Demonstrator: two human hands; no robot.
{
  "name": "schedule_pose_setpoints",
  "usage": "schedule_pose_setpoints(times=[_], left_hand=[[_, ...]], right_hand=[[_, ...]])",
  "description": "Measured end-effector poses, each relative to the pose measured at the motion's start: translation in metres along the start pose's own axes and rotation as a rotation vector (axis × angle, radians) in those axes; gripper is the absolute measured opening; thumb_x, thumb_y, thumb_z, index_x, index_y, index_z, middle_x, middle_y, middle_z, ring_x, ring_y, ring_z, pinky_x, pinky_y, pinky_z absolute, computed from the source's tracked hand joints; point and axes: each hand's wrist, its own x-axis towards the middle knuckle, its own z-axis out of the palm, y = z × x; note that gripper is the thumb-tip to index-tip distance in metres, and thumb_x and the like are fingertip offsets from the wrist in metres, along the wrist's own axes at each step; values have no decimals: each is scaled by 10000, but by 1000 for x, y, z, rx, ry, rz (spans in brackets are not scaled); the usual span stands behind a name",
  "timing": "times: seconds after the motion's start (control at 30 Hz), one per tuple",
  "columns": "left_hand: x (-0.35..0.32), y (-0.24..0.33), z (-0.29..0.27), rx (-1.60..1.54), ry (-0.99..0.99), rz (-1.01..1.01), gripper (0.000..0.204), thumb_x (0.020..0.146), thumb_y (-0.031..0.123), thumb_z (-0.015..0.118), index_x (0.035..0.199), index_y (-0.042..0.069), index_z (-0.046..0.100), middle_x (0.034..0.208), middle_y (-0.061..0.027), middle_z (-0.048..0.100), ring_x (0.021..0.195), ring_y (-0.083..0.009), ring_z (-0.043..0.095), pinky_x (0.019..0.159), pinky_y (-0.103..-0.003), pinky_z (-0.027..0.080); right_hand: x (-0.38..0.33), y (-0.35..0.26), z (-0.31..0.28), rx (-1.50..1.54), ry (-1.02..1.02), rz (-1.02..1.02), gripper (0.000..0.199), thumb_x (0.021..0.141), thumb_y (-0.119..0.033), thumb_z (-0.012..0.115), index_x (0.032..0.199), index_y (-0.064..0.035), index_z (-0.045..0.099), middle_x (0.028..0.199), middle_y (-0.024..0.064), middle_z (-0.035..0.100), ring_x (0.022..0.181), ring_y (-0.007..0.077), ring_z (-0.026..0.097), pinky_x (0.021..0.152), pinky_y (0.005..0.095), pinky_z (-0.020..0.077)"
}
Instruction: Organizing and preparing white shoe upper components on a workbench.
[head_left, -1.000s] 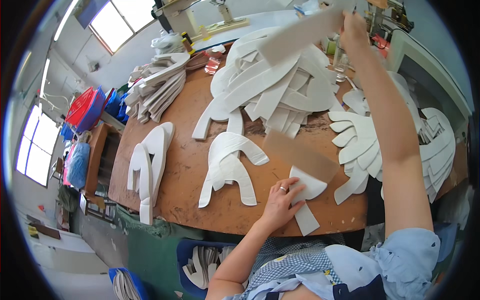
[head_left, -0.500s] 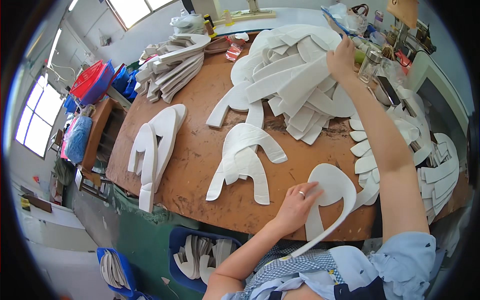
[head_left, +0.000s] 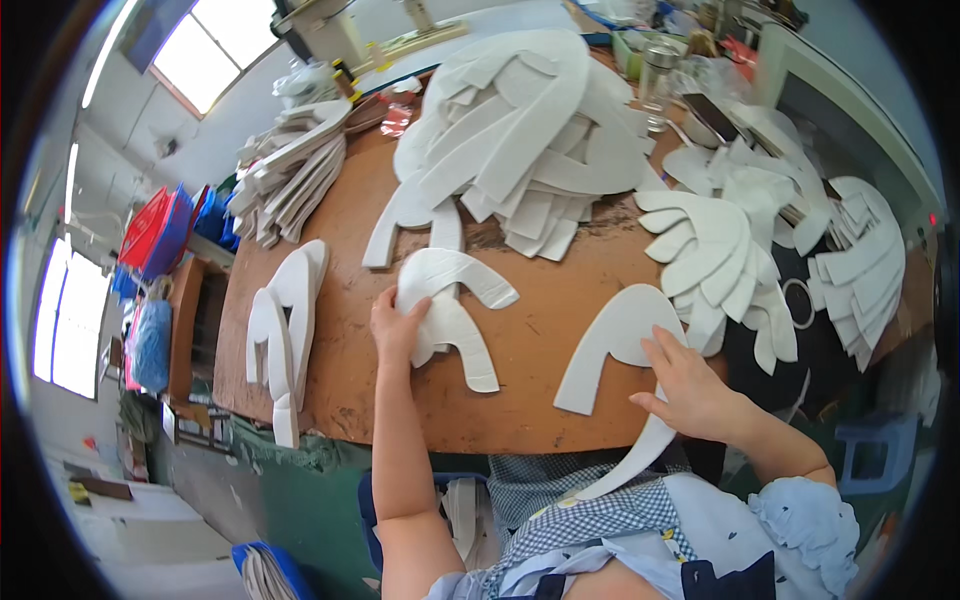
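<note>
As seen from above: a brown table (head_left: 560, 330) is covered with curved white foam pieces, and both hands are at work near its front edge.

Left hand: the left hand (head_left: 398, 325), at centre left of the frame, is laid on the small stack of arched pieces (head_left: 450, 310); the fingers are curled over the stack's left edge, gripping it.

Right hand: the right hand (head_left: 690, 390), at lower right, is pressed on a single arched piece (head_left: 615, 345); the fingers are spread open and flat, with nothing clasped. One leg of that piece overhangs the table's front edge.

Handling advice: the single piece is best kept flat under the palm while it is slid, so that the thin foam is not creased. The stack should be steadied at its edge so the layers stay aligned.

Surface: worn brown board, scuffed near the centre; a large heap (head_left: 520, 140) lies at upper centre, fanned pieces (head_left: 715, 250) at right, long strips (head_left: 285, 330) at left.

Room: a bright window (head_left: 215, 50) is seen at upper left; red and blue crates (head_left: 165, 230) stand at far left.
</note>
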Motion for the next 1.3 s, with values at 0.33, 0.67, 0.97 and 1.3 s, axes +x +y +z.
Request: schedule_pose_setpoints(times=[0.33,0.67,0.97,1.3], left_hand=[[-26,120,-23,-225,231,292,201,912,114,657,1055,-27,646,901,-118,698,818,-187,654,729,-321,513],[-122,186,-62,-743,-238,185,194,998,57,548,1166,-26,597,932,-30,648,831,-53,596,743,-207,484],[-186,160,28,-1061,-491,-180,218,1013,87,522,1184,-47,545,969,-72,683,832,-97,648,747,-241,532],[-167,125,50,-359,-359,-80,240,937,174,673,841,-39,618,635,-31,647,573,-42,533,511,-233,431]], right_hand=[[29,54,32,62,-49,-406,686,883,-118,621,1491,-22,318,1601,138,239,1510,301,144,1206,510,151],[26,37,13,361,-130,-339,600,907,-79,572,1470,-45,365,1555,126,341,1457,273,299,1193,460,223],[58,18,-19,984,44,67,345,930,-228,662,1144,36,608,1019,97,671,940,168,636,826,281,507],[105,21,9,511,62,158,285,894,-226,664,885,58,648,762,175,667,699,243,649,658,366,507]])
